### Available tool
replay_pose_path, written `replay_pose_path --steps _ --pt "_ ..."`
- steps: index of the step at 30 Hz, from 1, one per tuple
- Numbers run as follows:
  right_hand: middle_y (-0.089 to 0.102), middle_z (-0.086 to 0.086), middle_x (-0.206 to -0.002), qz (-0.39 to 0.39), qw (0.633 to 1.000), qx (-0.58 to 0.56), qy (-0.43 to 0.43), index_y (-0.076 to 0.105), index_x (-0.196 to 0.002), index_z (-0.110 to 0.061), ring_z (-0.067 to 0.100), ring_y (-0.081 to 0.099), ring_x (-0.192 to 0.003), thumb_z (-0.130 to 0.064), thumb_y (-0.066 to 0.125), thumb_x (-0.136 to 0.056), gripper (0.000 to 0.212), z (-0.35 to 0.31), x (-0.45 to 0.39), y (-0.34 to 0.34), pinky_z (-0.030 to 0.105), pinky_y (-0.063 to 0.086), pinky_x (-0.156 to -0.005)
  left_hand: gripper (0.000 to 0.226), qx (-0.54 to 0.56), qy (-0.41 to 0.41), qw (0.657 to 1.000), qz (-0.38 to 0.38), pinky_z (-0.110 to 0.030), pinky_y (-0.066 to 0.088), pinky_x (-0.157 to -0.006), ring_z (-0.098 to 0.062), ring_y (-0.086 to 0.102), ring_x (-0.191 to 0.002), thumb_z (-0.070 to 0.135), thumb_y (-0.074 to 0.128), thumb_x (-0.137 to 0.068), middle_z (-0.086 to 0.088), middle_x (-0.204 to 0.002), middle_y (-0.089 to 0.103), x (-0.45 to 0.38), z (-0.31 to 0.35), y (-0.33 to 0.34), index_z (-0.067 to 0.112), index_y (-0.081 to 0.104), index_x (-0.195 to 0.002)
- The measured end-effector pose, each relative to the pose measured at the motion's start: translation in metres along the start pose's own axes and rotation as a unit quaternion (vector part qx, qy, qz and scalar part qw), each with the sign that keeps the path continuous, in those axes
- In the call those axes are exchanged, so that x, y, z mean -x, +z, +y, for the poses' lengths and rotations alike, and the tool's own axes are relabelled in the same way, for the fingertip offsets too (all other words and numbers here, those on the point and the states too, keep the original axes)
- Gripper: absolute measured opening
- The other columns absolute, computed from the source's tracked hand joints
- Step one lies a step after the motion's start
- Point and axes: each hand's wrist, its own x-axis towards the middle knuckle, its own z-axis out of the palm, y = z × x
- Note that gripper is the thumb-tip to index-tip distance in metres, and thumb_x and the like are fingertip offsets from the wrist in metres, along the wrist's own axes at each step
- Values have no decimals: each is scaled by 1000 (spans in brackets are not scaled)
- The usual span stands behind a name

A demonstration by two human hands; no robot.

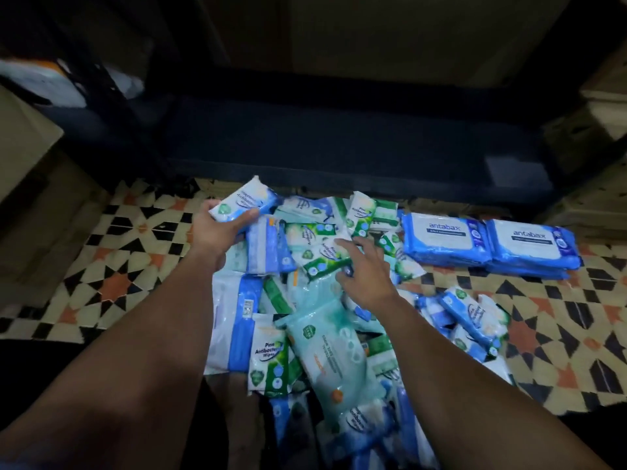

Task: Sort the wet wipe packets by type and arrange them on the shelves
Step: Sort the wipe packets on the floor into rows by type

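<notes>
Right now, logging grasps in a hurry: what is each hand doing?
Left hand: holding a blue antibacterial wipes packet.
Right hand: fingers curled onto a green packet in the pile.

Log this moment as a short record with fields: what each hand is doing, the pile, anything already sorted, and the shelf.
left hand: grips a small blue-and-white antibacterial wipe packet, lifted above the pile
right hand: fingers curled on a small green-and-white wipe packet in the pile
pile: mixed blue, green and teal plastic packets on the patterned tile floor
sorted: large blue antabax packs stacked side by side at right
shelf: dark lowest shelf board, no packets visible on it
</notes>
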Motion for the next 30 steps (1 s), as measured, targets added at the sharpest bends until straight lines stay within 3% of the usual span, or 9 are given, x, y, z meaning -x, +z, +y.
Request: replay_pose_path --steps 3,7,10,13,16,19,22,26,30 --pt "22 6 -157 -27 999 16 -10 41 -148 -39 31 18 -146 -26 63 -92 61 -15 -13 9 54 30 -112 73 -61 -11 997 -46 -48 60 -85 -26 71 -99 23 99 -53 -10 -112 70 0 -18 -15 15 56 -112" --pt "30 7 -150 19 999 39 16 48 -143 -36 28 15 -138 -17 60 -90 57 -27 -13 13 50 27 -109 57 -279 51 948 -144 -32 45 -82 -11 54 -100 32 84 -80 8 -125 56 5 -31 -26 24 60 -131" --pt "44 10 -141 67 985 98 -122 61 -132 -28 34 27 -132 -8 60 -78 57 -53 -16 21 57 30 -106 60 -333 60 931 -136 -31 44 -85 -17 51 -111 41 74 -88 0 -132 53 -7 -39 -44 18 56 -141" --pt "54 9 -132 -21 921 144 -362 64 -129 -23 34 40 -127 -5 64 -74 58 -107 -19 32 55 36 -102 50 -402 78 897 -164 -26 41 -93 -17 50 -123 27 72 -93 -6 -142 53 -23 -36 -64 20 58 -140" --pt "41 9 -151 -142 814 264 -498 49 -145 -29 32 27 -144 -15 66 -89 60 -155 -10 49 52 30 -110 48 -490 113 841 -201 -20 34 -98 -23 50 -130 4 67 -92 -9 -142 54 -38 -31 -73 19 60 -137" --pt "9 5 -169 -206 758 357 -506 26 -157 -38 31 -3 -155 -24 40 -108 53 -178 -8 77 60 10 -120 50 -531 132 812 -201 -18 33 -100 -24 50 -132 -8 56 -90 -8 -141 57 -47 -31 -77 16 64 -133" --pt "-7 1 -169 -249 689 477 -485 6 -158 -43 31 -16 -154 -38 30 -109 55 -196 -10 103 66 1 -118 53 -560 152 785 -216 -25 29 -113 -23 43 -138 -10 54 -89 -4 -147 52 -55 -34 -77 17 63 -134" --pt "9 1 -168 -262 664 527 -461 18 -156 -43 29 -6 -155 -40 25 -109 47 -208 -8 112 71 -3 -114 48 -609 187 738 -223 -30 27 -116 -26 32 -143 12 63 -96 -2 -157 37 -54 -49 -78 23 56 -143" --pt "41 3 -151 -156 655 526 -520 46 -146 -35 28 26 -145 -35 45 -104 41 -211 -11 113 64 20 -116 48 -622 205 729 -199 -33 35 -112 -23 23 -145 14 57 -100 3 -159 32 -50 -60 -83 28 52 -146"
